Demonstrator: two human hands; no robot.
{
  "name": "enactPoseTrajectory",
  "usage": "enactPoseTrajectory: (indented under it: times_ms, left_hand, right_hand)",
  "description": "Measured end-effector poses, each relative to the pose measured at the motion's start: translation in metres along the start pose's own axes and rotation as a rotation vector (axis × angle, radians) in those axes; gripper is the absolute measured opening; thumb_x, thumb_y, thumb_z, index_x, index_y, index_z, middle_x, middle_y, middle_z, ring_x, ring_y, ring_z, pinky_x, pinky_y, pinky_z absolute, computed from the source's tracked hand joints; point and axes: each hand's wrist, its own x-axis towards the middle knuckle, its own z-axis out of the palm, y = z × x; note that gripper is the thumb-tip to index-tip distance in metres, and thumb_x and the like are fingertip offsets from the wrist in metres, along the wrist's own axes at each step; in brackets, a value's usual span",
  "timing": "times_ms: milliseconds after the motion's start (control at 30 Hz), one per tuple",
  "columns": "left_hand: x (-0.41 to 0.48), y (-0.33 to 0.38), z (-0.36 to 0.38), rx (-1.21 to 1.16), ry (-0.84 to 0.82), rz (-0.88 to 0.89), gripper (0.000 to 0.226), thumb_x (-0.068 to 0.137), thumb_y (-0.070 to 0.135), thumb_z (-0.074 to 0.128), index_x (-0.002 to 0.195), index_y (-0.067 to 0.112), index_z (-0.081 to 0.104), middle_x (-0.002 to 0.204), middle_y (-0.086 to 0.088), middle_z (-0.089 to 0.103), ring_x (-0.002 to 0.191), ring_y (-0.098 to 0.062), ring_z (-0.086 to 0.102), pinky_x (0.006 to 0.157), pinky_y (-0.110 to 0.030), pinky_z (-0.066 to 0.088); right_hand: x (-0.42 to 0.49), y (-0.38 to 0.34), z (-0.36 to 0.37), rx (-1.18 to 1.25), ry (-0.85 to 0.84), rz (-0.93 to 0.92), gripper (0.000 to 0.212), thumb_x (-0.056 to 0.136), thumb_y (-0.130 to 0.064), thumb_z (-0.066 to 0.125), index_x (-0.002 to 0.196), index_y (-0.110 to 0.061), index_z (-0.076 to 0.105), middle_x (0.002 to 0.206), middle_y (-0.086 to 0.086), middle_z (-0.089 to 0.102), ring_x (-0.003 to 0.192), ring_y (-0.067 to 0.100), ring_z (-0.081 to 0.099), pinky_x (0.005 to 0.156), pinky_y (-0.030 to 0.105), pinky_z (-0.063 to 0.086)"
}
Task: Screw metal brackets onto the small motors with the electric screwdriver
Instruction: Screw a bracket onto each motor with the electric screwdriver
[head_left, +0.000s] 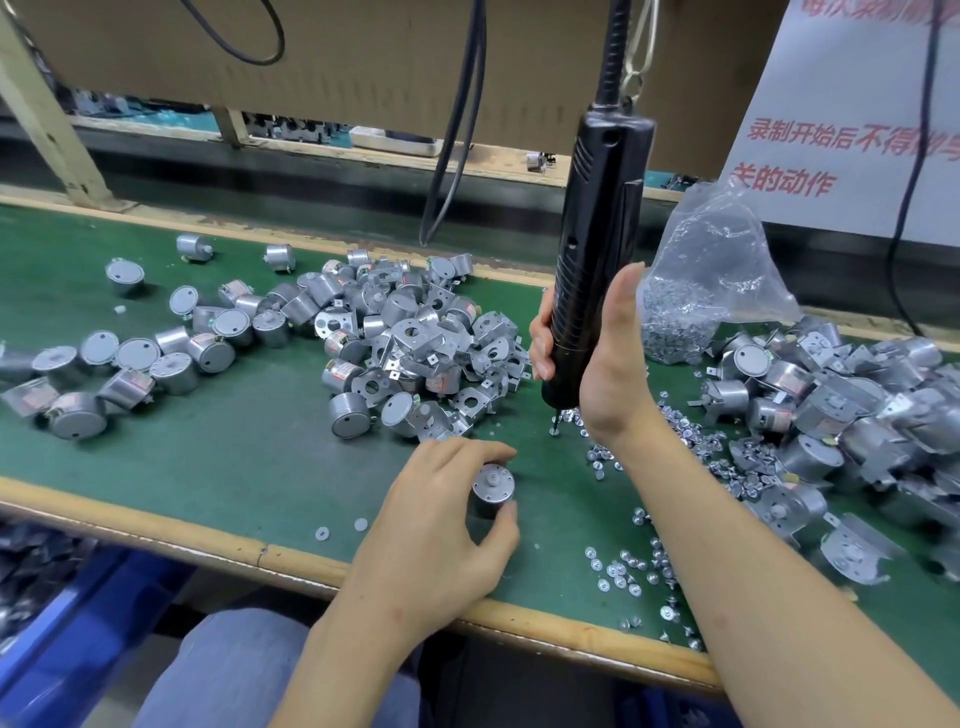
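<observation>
My left hand (441, 525) pinches a small silver motor (492, 491) that stands upright on the green bench mat (249, 467), shaft end up. My right hand (597, 364) grips the black electric screwdriver (587, 260), which hangs upright from a cord. Its bit touches a screw (555, 428) at the edge of a scatter of loose screws (675, 431). A pile of metal brackets and motors (415, 343) lies behind my left hand.
Loose motors (130, 358) are spread over the left of the mat. More motors with brackets (831, 415) are heaped at the right. A clear plastic bag of screws (701, 291) stands behind the screwdriver. Two small washers (340, 527) lie near the front edge.
</observation>
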Motion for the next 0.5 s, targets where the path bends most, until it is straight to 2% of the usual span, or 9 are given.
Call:
enactPoseTrajectory:
  times_ms: [67,133,200,300,367,433,500]
  left_hand:
    - [0.001,0.002,-0.001,-0.035,0.152,-0.046,0.024,0.086,0.032,0.064,0.107,0.022,0.067,0.1,0.015,0.062,0.096,-0.004,0.058,0.085,-0.01,0.039]
    - [0.005,0.0,-0.005,-0.046,0.377,-0.122,0.012,0.088,0.026,0.066,0.098,0.021,0.067,0.092,0.012,0.063,0.083,-0.005,0.06,0.078,-0.008,0.039]
    - [0.008,-0.006,-0.009,0.004,0.496,-0.194,0.008,0.088,0.017,0.07,0.095,0.019,0.068,0.089,0.009,0.064,0.077,-0.011,0.059,0.077,-0.011,0.039]
    - [0.008,-0.015,-0.012,0.131,0.481,-0.236,0.017,0.085,0.016,0.071,0.102,0.019,0.07,0.093,0.003,0.063,0.08,-0.022,0.055,0.079,-0.028,0.044]
    - [0.008,-0.018,-0.011,0.21,0.424,-0.18,0.032,0.086,0.01,0.069,0.117,0.02,0.069,0.102,-0.001,0.058,0.087,-0.024,0.05,0.08,-0.032,0.044]
    - [0.011,-0.021,-0.01,0.291,0.318,-0.107,0.054,0.084,-0.005,0.066,0.13,0.023,0.065,0.12,-0.006,0.055,0.095,-0.029,0.044,0.082,-0.04,0.047]
    - [0.015,-0.025,-0.011,0.375,0.211,-0.035,0.069,0.074,-0.018,0.062,0.131,0.021,0.064,0.137,-0.006,0.053,0.098,-0.031,0.04,0.081,-0.047,0.048]
  right_hand:
    - [0.0,0.0,0.0,-0.003,0.001,-0.001,0.07,0.072,-0.093,0.044,0.072,-0.025,0.062,0.061,0.001,0.053,0.047,0.018,0.044,0.049,0.027,0.039]
    - [0.0,0.0,0.0,-0.003,0.001,-0.003,0.071,0.071,-0.093,0.044,0.074,-0.024,0.061,0.061,0.0,0.053,0.048,0.018,0.044,0.051,0.027,0.039]
    - [0.0,-0.002,0.0,0.002,0.005,0.0,0.075,0.07,-0.093,0.045,0.078,-0.02,0.059,0.063,0.001,0.053,0.049,0.019,0.044,0.052,0.028,0.04]
    - [0.0,-0.004,0.0,0.014,-0.007,0.002,0.081,0.069,-0.093,0.046,0.082,-0.015,0.058,0.064,0.001,0.053,0.051,0.019,0.044,0.053,0.028,0.041]
    - [-0.001,-0.005,0.002,0.018,-0.017,-0.005,0.079,0.07,-0.092,0.046,0.081,-0.015,0.059,0.064,0.001,0.053,0.05,0.019,0.045,0.053,0.028,0.041]
    - [-0.002,-0.005,0.005,0.012,-0.021,-0.013,0.075,0.071,-0.092,0.046,0.078,-0.019,0.062,0.064,0.002,0.054,0.049,0.02,0.046,0.052,0.029,0.04]
    - [-0.003,-0.006,0.007,0.012,-0.026,-0.009,0.073,0.07,-0.092,0.046,0.077,-0.021,0.063,0.064,0.003,0.054,0.049,0.02,0.046,0.053,0.029,0.039]
